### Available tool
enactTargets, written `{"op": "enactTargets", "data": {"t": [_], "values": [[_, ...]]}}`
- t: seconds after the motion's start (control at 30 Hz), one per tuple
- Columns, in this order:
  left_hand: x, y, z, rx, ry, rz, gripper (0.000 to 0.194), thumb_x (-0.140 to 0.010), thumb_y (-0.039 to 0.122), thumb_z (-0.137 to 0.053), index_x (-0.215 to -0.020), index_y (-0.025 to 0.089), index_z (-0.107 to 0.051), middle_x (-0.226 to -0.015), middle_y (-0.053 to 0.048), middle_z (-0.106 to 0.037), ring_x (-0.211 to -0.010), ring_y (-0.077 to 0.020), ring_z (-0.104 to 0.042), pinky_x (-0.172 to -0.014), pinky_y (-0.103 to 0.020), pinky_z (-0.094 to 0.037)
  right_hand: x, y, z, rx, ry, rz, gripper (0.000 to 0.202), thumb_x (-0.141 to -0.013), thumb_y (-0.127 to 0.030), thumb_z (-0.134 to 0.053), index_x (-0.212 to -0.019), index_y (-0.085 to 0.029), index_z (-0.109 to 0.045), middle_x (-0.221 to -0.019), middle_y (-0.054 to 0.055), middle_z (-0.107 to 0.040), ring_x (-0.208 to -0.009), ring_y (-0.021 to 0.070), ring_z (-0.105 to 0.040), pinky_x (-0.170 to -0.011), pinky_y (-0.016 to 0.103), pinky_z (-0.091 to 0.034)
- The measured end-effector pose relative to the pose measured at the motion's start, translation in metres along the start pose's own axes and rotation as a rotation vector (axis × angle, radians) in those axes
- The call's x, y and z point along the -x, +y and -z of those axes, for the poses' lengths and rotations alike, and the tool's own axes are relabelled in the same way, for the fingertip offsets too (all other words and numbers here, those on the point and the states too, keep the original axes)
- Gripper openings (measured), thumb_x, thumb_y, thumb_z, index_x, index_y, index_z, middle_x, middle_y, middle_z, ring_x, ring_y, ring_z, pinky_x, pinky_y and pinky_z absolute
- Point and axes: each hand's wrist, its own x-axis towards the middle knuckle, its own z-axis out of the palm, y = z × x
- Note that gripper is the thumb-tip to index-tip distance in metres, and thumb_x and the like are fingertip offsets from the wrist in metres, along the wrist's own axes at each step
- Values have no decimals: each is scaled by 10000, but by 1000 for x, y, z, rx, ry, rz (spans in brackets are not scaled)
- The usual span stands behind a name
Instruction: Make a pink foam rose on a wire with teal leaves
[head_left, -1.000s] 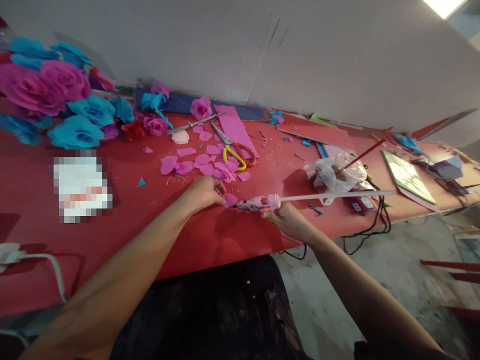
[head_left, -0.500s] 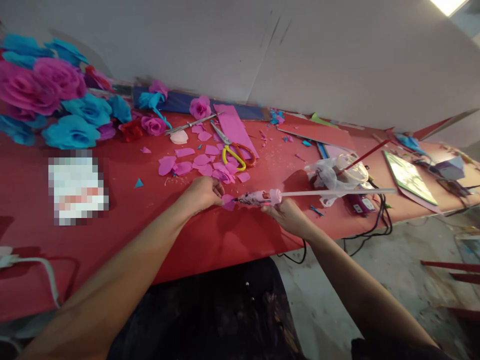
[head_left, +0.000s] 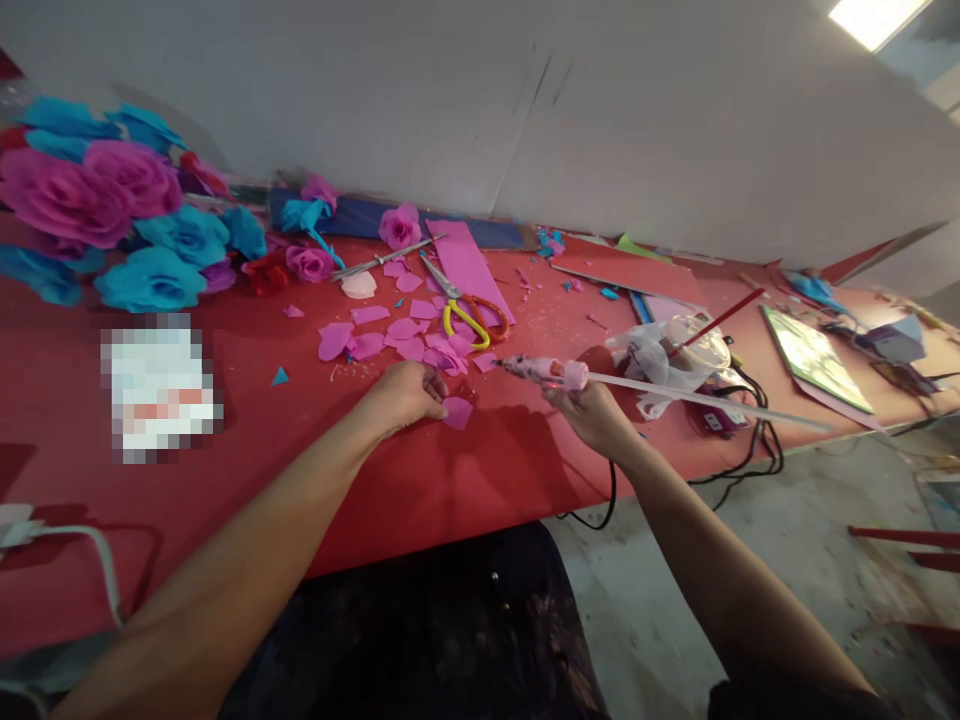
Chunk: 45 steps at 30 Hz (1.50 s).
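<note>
The left hand (head_left: 409,392) rested on the red table (head_left: 450,470), its fingertips pinching one pink petal (head_left: 457,411) that lay flat just to the right of the hand. The right hand (head_left: 594,412) was closed around a glue gun (head_left: 541,371), held above the table. The gun's long axis ran left to right, tilted slightly, with the nozzle pointing left and a long glue stick (head_left: 705,398) trailing out to the right. The nozzle tip stood up and to the right of the petal, near it but apart; the left hand was the nearer of the two to the petal.

Count: one glue gun, one glue stick, one held petal. A loose scatter of more pink petals (head_left: 397,328) lay beyond the hands, too overlapped for an exact count. One pair of scissors (head_left: 461,300) with yellow and orange handles lay among them. A cluster of paper flowers (head_left: 112,220), pink and blue, sat at the far left.
</note>
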Motion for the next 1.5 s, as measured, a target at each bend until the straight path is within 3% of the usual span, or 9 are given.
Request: {"op": "enactTargets", "data": {"t": [0.1,0.2,0.37,0.53,0.73,0.87,1.0,1.13,1.5], "values": [[3,3,4,123,25,-55,212,-474,100,-725,-621,172,-591,-581,20,-604,-592,-136,-560,-592,-262,-435,-20,16,8,354,-17,-33,266,-911,-295,-461,-1063,-134,-608,-1041,159,-636,-936,281,-592,-809,378,-443],[9,12,14,238,102,-124,230,-491,140,-748,-662,164,-596,-617,28,-601,-617,-121,-558,-612,-251,-438,-38,15,10,437,11,-52,273,-831,-131,-484,-1062,-71,-616,-1085,237,-616,-1051,352,-536,-874,462,-400],[17,22,26,302,205,-232,277,-506,202,-784,-719,151,-614,-683,21,-616,-627,-101,-549,-618,-235,-433,-53,-44,9,301,97,62,396,-806,-177,-521,-1192,-179,-610,-1277,143,-577,-1160,316,-490,-924,444,-385],[26,28,24,154,258,-320,232,-570,261,-762,-734,171,-625,-715,11,-637,-544,-91,-482,-522,-231,-361,-68,-110,18,147,-117,261,363,-750,-284,-597,-1096,-216,-682,-1171,94,-654,-1141,297,-528,-868,377,-402],[48,44,22,-32,251,-374,180,-615,291,-751,-713,183,-646,-657,0,-629,-527,-112,-466,-502,-247,-338,-72,-122,26,176,-245,253,162,-707,-283,-641,-779,-205,-762,-792,46,-713,-818,220,-629,-692,298,-377],[59,43,21,21,312,-448,218,-666,324,-746,-811,195,-648,-641,25,-576,-518,-102,-406,-500,-246,-305,-59,-103,28,-129,-107,201,122,-699,-247,-663,-739,-214,-773,-739,7,-722,-744,176,-629,-669,270,-393],[69,39,21,316,462,-619,134,-826,341,-610,-800,216,-648,-629,34,-511,-566,-99,-392,-562,-238,-336,-41,-79,37,-778,283,-92,206,-711,-373,-675,-758,-195,-767,-695,6,-713,-646,154,-604,-591,260,-415],[83,50,20,698,444,-677,163,-754,355,-702,-725,201,-656,-639,24,-531,-559,-80,-396,-545,-223,-345,-29,-78,46,-1237,538,-257,201,-590,-370,-784,-667,-193,-728,-618,0,-665,-531,117,-520,-487,246,-379],[104,66,3,1220,399,-538,144,-736,284,-747,-734,191,-637,-718,17,-570,-510,-34,-376,-495,-158,-377,-16,-186,-4,-1802,498,-245,137,-643,-306,-752,-656,-215,-651,-640,-20,-641,-570,122,-556,-563,270,-463]]}}
